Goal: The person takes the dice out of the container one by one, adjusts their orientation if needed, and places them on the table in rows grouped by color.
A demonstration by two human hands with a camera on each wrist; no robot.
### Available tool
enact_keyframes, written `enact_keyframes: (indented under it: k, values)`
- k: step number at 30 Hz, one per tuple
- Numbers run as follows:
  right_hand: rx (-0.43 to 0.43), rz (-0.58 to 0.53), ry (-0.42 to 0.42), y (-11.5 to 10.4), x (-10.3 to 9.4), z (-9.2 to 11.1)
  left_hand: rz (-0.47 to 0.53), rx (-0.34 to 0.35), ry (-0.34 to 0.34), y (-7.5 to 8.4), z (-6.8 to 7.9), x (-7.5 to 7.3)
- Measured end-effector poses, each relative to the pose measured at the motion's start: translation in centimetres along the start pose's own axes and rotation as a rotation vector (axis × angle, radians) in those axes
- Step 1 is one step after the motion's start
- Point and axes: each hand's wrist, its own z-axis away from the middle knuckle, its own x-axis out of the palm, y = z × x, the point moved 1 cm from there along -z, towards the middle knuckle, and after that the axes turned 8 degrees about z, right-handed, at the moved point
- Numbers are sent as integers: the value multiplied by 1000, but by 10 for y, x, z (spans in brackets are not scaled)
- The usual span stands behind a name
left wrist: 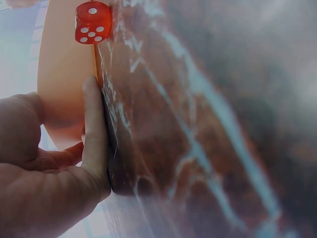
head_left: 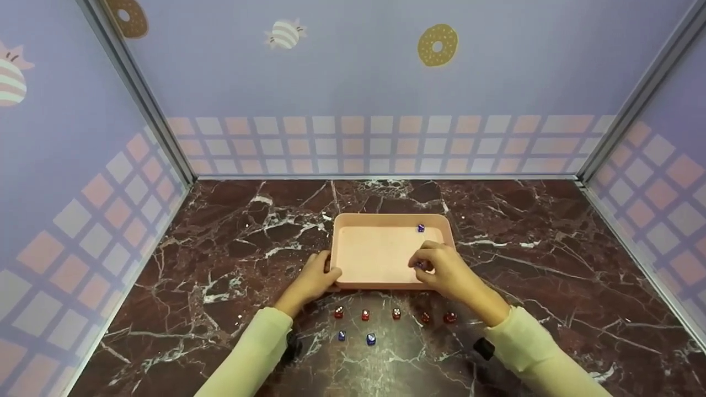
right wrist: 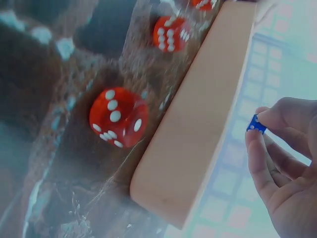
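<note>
My right hand (head_left: 449, 271) pinches a blue die (right wrist: 256, 124) between thumb and fingertips, over the right side of a shallow peach-coloured tray (head_left: 392, 286). Another blue die (head_left: 421, 227) lies inside the tray by its back right. At the tray's front left corner, my left hand (head_left: 313, 279) grips the wall, its thumb at the rim; in the left wrist view, a finger (left wrist: 94, 129) lies along the tray's outer side near the tabletop. A row of several red dice, including one red die (right wrist: 119, 117), sits in front of the tray.
Two blue dice, one on the left (head_left: 342, 335) and one on the right (head_left: 371, 339), lie nearer me than the red row. The dark marbled tabletop (head_left: 248, 231) is bounded by a patterned back wall (head_left: 353, 82) and side walls.
</note>
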Motion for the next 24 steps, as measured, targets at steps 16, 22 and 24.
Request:
enact_keyframes:
  k: [16,22,24]
  values:
    - [-203,-59,-232,-44,6,35,-46,-3,-31,7,-7,1]
    - [-273,-35,-265,-50,22,43,-42,-1,-16,0,-3,-2]
    - [-273,-31,-261,-49,27,44,-40,6,-9,-2,-1,-2]
